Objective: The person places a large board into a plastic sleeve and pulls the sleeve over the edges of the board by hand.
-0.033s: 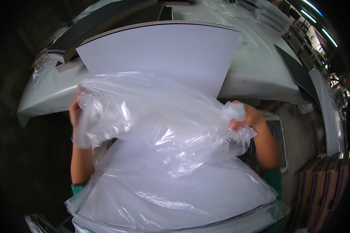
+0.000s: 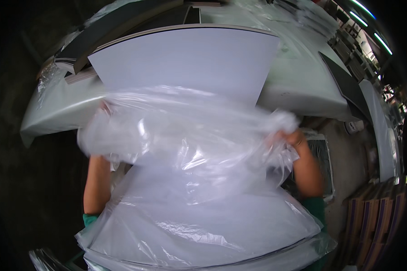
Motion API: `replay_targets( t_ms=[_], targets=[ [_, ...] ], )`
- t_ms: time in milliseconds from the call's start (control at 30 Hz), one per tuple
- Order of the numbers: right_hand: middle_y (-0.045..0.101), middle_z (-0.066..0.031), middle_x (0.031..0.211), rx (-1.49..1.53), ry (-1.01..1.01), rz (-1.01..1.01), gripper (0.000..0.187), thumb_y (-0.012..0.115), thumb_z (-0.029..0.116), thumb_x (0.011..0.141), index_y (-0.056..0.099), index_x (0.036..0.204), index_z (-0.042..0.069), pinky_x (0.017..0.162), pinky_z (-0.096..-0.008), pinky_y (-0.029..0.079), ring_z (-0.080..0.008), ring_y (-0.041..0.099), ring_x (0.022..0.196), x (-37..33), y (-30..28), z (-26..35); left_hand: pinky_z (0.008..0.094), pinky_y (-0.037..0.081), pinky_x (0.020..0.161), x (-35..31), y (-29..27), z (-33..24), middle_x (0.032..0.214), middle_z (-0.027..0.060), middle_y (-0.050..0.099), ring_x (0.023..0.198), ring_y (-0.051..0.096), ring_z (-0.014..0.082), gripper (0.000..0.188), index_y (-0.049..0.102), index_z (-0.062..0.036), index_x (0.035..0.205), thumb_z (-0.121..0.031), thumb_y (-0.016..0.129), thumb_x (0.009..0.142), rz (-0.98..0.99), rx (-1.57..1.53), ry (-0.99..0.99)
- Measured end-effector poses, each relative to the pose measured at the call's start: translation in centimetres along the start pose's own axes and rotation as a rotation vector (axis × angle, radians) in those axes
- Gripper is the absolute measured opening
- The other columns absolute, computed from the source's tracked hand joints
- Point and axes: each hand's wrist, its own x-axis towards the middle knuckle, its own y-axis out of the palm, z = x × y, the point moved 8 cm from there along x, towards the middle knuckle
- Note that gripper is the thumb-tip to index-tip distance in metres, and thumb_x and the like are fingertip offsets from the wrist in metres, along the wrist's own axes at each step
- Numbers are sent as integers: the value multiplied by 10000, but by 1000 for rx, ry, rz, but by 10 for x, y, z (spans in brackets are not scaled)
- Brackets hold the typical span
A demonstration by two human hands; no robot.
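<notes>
Clear crumpled plastic bag (image 2: 190, 135) held bunched over a flat white rectangular panel (image 2: 190, 63); lower panel end sits inside plastic. Left hand (image 2: 105, 108) and right hand (image 2: 290, 137) wide apart, each clamped on the bag. Grey desk (image 2: 298, 86) behind.

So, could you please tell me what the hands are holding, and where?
Both hands, left and right, grip a clear plastic bag by its bunched opposite ends.
</notes>
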Motion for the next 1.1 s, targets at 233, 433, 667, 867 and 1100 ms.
replay_targets(
  t_ms=[233,433,667,867,1100],
  targets=[
    [581,-57,767,214,-119,-830,259,517,1,716,565,970,1,622,-299,453,-181,545,648,-4,-59,-7,340,478,692,-33,-3,27,867,106,554,739,560,227,325,532,-26,1043,-57,506,721,124,410,24],
    [586,-126,872,-1213,-476,-1097,295,523,-97,608,600,880,-13,682,-303,439,-241,569,723,2,-82,60,339,470,677,-11,31,-40,844,90,531,720,535,215,380,535,-31,1065,39,487,695,139,727,323],
    [527,-143,1087,-1608,-548,-746,246,546,-30,693,576,936,-18,714,-327,438,-254,557,905,71,4,140,294,412,809,22,51,-118,919,104,496,918,471,281,594,536,-87,1116,195,479,596,-72,1623,1175],
    [531,-154,1066,-1298,-702,-627,320,537,113,784,494,1070,-23,814,-332,449,-239,541,953,-92,-68,49,247,432,577,-79,44,-81,720,105,546,650,554,177,154,601,28,632,-110,616,700,495,1298,764],
    [540,-138,1007,252,146,-616,359,522,143,784,484,1096,-30,775,-337,450,-217,560,846,-61,-150,-76,305,435,823,32,-96,-13,956,57,572,904,544,143,328,531,-49,1024,-189,625,742,266,322,-42]
  ],
)
